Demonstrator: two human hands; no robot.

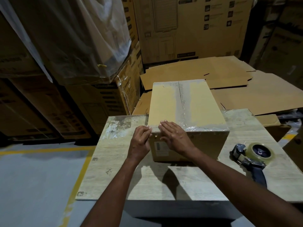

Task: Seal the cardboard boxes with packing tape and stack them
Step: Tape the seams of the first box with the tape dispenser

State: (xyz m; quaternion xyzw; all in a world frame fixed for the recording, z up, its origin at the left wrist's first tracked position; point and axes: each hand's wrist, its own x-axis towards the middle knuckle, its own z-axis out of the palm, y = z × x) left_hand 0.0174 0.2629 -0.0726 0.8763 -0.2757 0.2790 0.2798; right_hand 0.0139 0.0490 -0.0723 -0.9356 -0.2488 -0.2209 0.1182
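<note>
Left hand (141, 138) pinches the near-left top corner of the box (186, 110), fingers curled on the tape edge; right hand (174, 136) lies flat, fingers together, pressing that near edge. Box sits mid-bench (118, 169), long axis away from the person. Tape gun (253, 157) lies near-right, right hand closer.

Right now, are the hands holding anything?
Neither grips anything. The left hand pinches at the cardboard box's near top corner; the right hand presses flat on that edge. The tape dispenser lies untouched.
</note>
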